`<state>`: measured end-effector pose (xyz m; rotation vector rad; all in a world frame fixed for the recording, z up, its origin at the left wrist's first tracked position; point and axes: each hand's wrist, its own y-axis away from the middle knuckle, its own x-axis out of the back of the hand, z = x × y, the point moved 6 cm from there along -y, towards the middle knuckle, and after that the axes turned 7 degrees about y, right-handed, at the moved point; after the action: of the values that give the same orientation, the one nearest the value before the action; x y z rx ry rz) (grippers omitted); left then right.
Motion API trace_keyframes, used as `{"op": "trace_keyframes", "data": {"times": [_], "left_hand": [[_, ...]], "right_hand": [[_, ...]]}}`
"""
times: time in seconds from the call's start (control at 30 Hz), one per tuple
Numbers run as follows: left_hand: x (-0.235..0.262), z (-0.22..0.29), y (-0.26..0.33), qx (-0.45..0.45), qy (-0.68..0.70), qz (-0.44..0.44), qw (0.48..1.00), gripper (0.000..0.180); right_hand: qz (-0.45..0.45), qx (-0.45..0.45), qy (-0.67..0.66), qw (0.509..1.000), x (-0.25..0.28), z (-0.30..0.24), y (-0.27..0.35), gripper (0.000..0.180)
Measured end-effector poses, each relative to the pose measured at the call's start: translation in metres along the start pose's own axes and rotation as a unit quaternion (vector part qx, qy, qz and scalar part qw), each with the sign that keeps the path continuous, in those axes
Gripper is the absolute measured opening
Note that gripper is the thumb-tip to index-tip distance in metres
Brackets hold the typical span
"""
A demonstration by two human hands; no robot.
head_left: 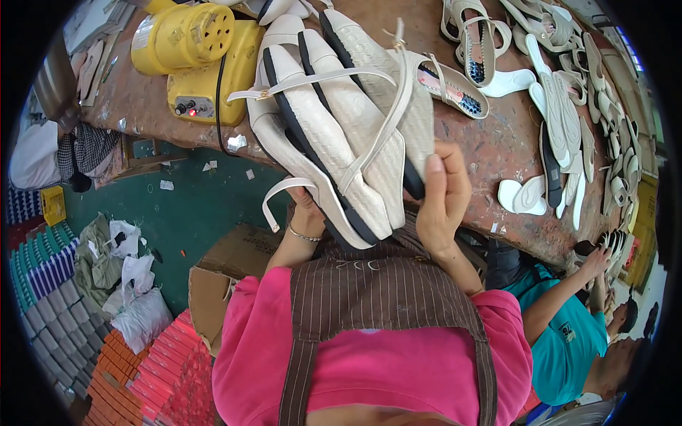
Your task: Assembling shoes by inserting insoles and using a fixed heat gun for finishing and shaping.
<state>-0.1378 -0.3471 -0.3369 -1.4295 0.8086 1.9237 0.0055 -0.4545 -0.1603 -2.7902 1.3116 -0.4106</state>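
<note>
Several cream flat shoes (pixel 320 128) with woven-textured sides, dark soles and thin ankle straps stand bunched together in front of me, partly over the table's near edge. My left hand (pixel 307 209) is closed round the near end of the bunch at its left side; most of its fingers are hidden behind the shoes. At the right side, my right hand (pixel 444 199) pinches the near end of the outermost shoe (pixel 408 106) between thumb and fingers. A loose strap (pixel 280 190) with a small buckle hangs out over my left hand.
A yellow motor machine (pixel 192 60) with a lit red lamp stands left on the worn table (pixel 469 163). Cream sandals (pixel 455 85), white insoles (pixel 554 106) and more shoes lie right. A co-worker in a teal shirt (pixel 568 341) is beside me. Stacked boxes (pixel 170 369) and a carton (pixel 220 284) are lower left.
</note>
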Motion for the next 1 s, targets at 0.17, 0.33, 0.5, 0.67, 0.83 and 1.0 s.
{"op": "trace_keyframes", "data": {"times": [0.17, 0.33, 0.5, 0.67, 0.83, 1.0], "left_hand": [[-0.005, 0.001, -0.001, -0.029, -0.023, 0.001, 0.999, 0.096], [-0.001, 0.003, -0.006, -0.074, -0.011, 0.081, 0.994, 0.088], [-0.02, 0.002, -0.007, -0.054, 0.021, 0.044, 0.997, 0.087], [-0.025, 0.009, -0.007, -0.086, 0.019, -0.021, 0.996, 0.088], [-0.029, 0.023, -0.004, -0.12, 0.009, -0.086, 0.989, 0.089], [-0.031, 0.043, 0.003, -0.152, -0.005, -0.151, 0.977, 0.09]], "right_hand": [[0.015, 0.003, -0.072, 0.997, 0.003, -0.001, 0.007, 0.018], [0.023, 0.002, -0.11, 0.994, -0.001, 0.012, 0.025, 0.018], [0.022, -0.035, -0.147, 0.988, -0.003, 0.019, 0.026, 0.018], [-0.019, -0.026, -0.16, 0.987, -0.01, 0.013, 0.022, 0.02], [0.074, 0.169, -0.005, 0.983, -0.023, -0.018, 0.013, 0.042], [-0.027, 0.255, 0.212, 0.943, -0.028, -0.043, 0.011, 0.032]]}}
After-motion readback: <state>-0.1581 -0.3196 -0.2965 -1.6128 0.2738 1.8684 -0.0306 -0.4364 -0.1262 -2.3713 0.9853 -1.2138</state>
